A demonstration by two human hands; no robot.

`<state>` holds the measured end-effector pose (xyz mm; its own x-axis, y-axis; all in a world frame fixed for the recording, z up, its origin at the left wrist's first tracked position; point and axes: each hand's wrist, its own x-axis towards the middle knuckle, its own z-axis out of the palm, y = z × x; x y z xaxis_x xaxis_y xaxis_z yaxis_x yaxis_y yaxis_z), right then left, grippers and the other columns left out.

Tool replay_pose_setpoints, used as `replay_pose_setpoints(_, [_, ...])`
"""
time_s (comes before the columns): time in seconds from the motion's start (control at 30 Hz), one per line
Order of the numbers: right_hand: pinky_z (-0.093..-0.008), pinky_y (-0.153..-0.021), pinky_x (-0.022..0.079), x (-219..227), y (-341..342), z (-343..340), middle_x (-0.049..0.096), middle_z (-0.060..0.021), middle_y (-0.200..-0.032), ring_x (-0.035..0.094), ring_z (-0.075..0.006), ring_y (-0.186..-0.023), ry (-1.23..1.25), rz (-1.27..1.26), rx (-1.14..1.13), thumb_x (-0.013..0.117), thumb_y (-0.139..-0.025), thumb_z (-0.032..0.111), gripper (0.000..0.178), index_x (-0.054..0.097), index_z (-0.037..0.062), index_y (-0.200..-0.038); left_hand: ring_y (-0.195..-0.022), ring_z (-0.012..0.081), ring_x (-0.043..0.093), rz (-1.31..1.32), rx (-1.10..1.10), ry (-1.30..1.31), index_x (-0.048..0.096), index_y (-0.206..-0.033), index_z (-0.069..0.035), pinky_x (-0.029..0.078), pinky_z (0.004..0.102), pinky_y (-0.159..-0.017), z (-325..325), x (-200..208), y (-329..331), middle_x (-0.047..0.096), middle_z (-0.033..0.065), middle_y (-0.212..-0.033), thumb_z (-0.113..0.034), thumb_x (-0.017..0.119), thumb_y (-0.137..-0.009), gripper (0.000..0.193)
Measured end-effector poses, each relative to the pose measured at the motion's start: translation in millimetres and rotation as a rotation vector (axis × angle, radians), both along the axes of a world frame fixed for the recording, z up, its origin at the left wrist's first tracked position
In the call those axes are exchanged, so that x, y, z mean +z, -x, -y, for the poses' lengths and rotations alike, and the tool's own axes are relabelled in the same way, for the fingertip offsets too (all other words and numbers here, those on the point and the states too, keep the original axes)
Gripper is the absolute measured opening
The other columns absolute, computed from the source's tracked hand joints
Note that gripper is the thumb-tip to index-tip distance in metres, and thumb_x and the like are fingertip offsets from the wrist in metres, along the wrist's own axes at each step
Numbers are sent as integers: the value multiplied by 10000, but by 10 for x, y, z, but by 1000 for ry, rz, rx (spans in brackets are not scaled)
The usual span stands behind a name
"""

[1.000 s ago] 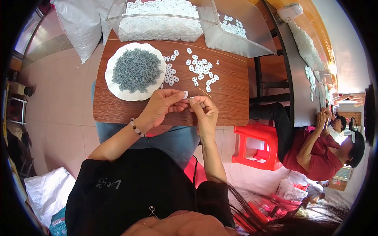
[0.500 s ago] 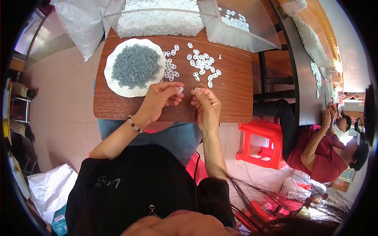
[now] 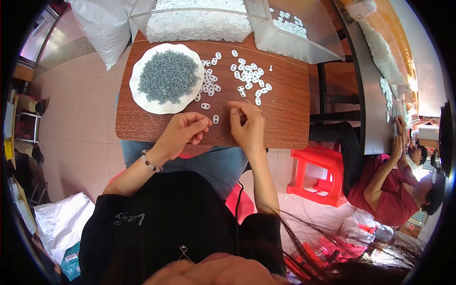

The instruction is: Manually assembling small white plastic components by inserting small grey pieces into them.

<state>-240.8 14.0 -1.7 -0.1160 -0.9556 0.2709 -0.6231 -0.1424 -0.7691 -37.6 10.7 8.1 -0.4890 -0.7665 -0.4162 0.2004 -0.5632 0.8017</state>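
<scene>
- Left hand [image 3: 183,132]: low over the near edge of the brown wood-grain tabletop [image 3: 285,116], coming in diagonally from lower left; fingers curled inward, thumb laid along the index finger, the two tips close together; cannot tell whether they pinch anything.
- White oval two-holed plastic piece [image 3: 215,119]: on the tabletop, just beside the left fingertips; cannot tell if touching.
- Right hand [image 3: 250,127]: back of hand up, forearm nearly straight up from below; fingers bent and pointing leftward, thumb under the index finger; cannot tell whether the tips meet or clamp on something.
- Hands apart, the white piece between them, nearer the left.
- Beyond: white scalloped plate [image 3: 134,88] of small grey-blue slender pieces [image 3: 168,76], ahead of the left hand; loose white ovals [image 3: 249,74] ahead of the right.
</scene>
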Motion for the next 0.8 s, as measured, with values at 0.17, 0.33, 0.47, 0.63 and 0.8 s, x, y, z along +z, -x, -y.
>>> replay_pose_setpoints(0.17, [-353,-625,467,87,-130,121,621,-72,-732,575,-230,-709,21,-265,61,670,-808,126,69,667,68,-846,-602,9,481,-23,-23,-45,632,-998,-10,385,144,-505,-58,-47,-10,569,-27,-769,-189,589,-937,194])
replay_pose_setpoints(0.33, [-391,-647,457,-59,-159,166,601,-72,-752,562,-273,-762,21,-379,117,679,-786,132,87,628,70,-818,-604,8,458,-25,-44,-63,631,-991,-18,354,146,-491,-42,-66,-26,525,-46,-740,-205,578,-945,200])
replay_pose_setpoints(0.47, [-388,-655,448,-106,-156,181,589,-76,-798,544,-285,-781,101,-407,123,654,-796,86,61,610,67,-834,-582,18,462,-17,-54,-89,636,-974,-18,348,155,-463,-3,-56,5,528,-37,-725,-225,573,-948,217])
replay_pose_setpoints(0.63, [-377,-641,435,256,-179,-8,569,-82,-776,522,-287,-753,159,-158,284,669,-770,31,92,600,51,-828,-584,20,462,-21,-22,-135,650,-947,-32,336,154,-461,17,-22,-17,528,-38,-724,-257,595,-938,231])
replay_pose_setpoints(0.8, [-365,-640,433,335,-218,-196,565,-83,-783,517,-284,-757,216,-124,392,691,-734,-7,149,591,41,-834,-578,15,444,-131,-64,-204,665,-916,-34,303,153,-458,18,-9,-75,531,-36,-698,-264,646,-907,231])
